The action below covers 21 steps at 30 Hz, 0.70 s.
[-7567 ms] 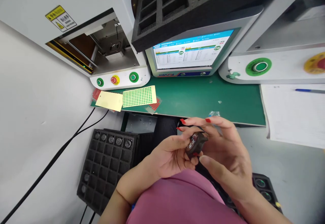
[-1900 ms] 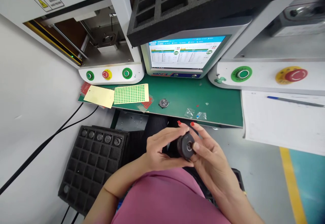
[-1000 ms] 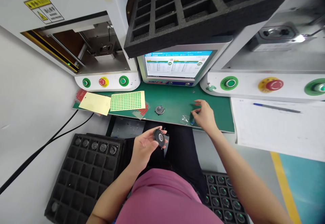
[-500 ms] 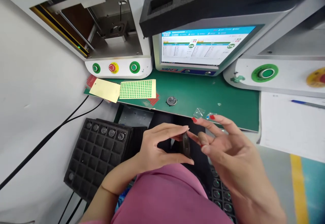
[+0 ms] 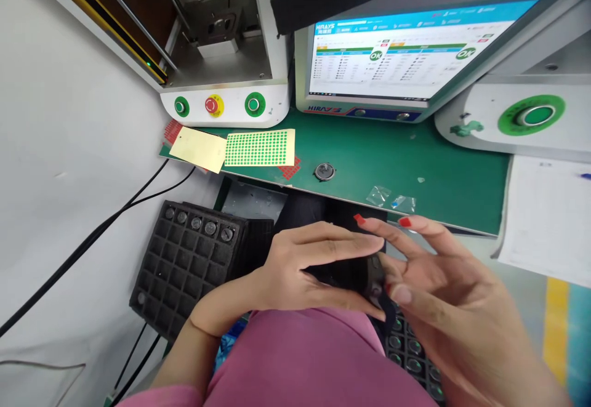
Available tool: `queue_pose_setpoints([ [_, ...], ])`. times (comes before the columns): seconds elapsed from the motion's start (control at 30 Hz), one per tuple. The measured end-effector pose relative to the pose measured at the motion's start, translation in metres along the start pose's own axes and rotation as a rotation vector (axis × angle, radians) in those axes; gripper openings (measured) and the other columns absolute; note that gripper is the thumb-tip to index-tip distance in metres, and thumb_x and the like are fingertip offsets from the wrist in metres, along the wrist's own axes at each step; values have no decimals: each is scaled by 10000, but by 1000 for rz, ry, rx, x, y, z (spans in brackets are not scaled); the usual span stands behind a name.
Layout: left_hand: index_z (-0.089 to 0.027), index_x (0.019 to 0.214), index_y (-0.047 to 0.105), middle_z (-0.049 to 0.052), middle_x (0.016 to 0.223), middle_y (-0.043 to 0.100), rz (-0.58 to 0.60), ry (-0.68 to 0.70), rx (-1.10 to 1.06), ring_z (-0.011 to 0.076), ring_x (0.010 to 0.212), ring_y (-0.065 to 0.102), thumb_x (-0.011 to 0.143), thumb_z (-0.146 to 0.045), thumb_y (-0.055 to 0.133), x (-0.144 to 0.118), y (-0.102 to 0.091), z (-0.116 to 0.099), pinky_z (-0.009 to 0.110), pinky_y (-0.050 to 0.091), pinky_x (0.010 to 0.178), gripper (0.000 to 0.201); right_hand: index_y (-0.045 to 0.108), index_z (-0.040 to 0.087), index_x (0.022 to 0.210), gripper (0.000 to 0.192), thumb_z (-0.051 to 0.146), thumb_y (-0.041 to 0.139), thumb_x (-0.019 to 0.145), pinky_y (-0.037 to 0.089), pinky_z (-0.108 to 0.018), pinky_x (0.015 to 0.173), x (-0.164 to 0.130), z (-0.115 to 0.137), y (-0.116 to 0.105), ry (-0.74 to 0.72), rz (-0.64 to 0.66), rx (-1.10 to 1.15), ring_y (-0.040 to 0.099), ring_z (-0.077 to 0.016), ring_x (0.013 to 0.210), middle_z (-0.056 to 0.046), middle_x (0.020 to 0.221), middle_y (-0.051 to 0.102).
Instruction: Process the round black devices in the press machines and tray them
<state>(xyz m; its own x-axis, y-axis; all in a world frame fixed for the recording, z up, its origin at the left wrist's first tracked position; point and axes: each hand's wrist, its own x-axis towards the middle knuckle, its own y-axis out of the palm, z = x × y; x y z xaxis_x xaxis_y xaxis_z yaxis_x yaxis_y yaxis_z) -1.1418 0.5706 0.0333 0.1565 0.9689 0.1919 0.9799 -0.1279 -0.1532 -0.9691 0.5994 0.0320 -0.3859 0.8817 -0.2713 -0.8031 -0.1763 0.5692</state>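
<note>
My left hand (image 5: 305, 265) holds a dark round watch case (image 5: 375, 278) on edge between its fingertips and thumb, over my lap. From the right, the thumb and forefinger of my right hand (image 5: 438, 284) are pinched at the near side of that case, and its other fingers are raised with red nails showing. The front of the case is turned from view and partly covered by the fingers. On the green bench a second watch case (image 5: 325, 172) lies flat, beyond both hands.
A black foam tray (image 5: 184, 265) holds several round pieces at the left. Sticker sheets (image 5: 259, 148) and small clear bags (image 5: 379, 196) lie on the green bench (image 5: 452, 179). Behind stand a press machine (image 5: 221, 108) and a monitor (image 5: 415, 62). Another filled tray (image 5: 410, 358) is low at the right.
Both hands and the held watch case have shifted right in the view. The right thumb and forefinger now meet the case's edge. The bench scene has shifted as the head turned.
</note>
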Motion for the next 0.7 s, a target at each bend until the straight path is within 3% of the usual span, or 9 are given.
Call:
queue_pose_setpoints([
  [0.27, -269, 1287, 614, 83, 1147, 719, -9, 95, 94, 223, 945, 707, 701, -293, 819, 2, 1, 0, 341, 599, 818, 621, 665, 344, 1041, 436, 202, 853, 674, 556, -198, 450, -2, -1, 2, 4, -14, -10, 586, -98, 546, -35, 1052, 689],
  [0.47, -162, 1306, 591, 126, 1106, 720, -75, 332, 125, 182, 935, 711, 712, -245, 818, 5, 4, 7, 269, 609, 803, 641, 655, 339, 1029, 441, 204, 859, 662, 565, -200, 475, -6, 0, 6, 69, -74, 25, 554, -85, 545, -27, 1031, 670],
  [0.7, -122, 1280, 605, 133, 1079, 721, -77, 361, 142, 174, 948, 708, 710, -251, 822, 7, 5, 9, 253, 604, 837, 624, 651, 342, 1045, 436, 171, 833, 688, 574, -194, 512, -10, 0, 8, 90, -72, 75, 559, -75, 559, -18, 1043, 672],
])
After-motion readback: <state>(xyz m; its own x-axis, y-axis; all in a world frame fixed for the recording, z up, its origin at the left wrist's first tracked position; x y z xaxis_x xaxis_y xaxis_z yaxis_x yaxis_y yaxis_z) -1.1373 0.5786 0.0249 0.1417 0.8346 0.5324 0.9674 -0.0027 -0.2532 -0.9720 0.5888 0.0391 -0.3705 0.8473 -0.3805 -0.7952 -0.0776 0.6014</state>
